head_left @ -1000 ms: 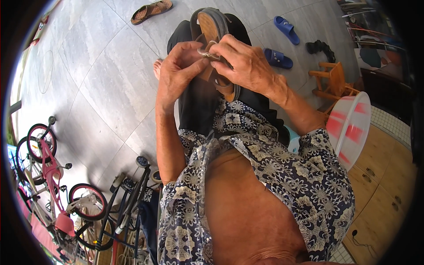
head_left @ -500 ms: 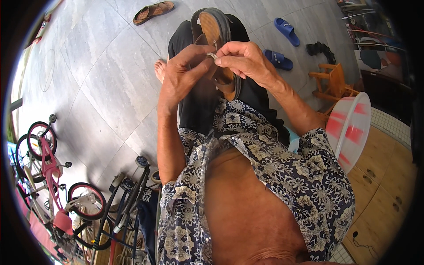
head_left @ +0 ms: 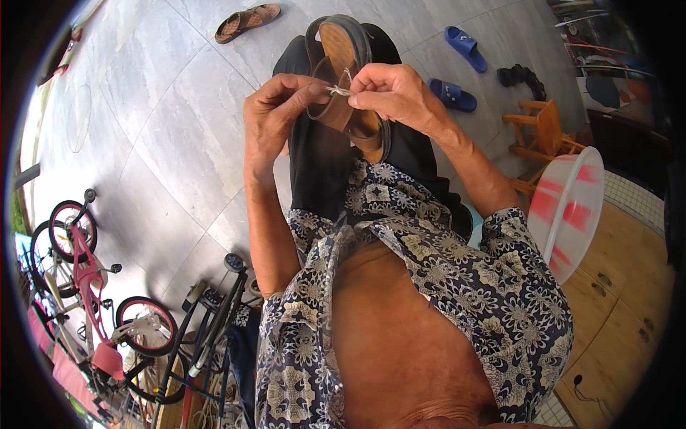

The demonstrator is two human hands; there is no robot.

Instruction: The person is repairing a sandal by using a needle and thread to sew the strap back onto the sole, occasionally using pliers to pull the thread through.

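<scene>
left hand (head_left: 270, 109) has moved away from right hand (head_left: 394, 93) over the sandal (head_left: 341, 41), both hands' fingers (head_left: 366, 99) pinching the string (head_left: 339, 91), apparently drawing it tight.

1. Left hand (head_left: 273, 114): thumb and forefinger pinched, tips pointing right.
2. Right hand (head_left: 400, 96): thumb and forefinger likewise pinched, tips facing left.
3. Hands near each other, not touching.
4. Left forearm (head_left: 266, 214) runs nearly straight up the view; right forearm (head_left: 475, 168) slants up and leftward.
</scene>
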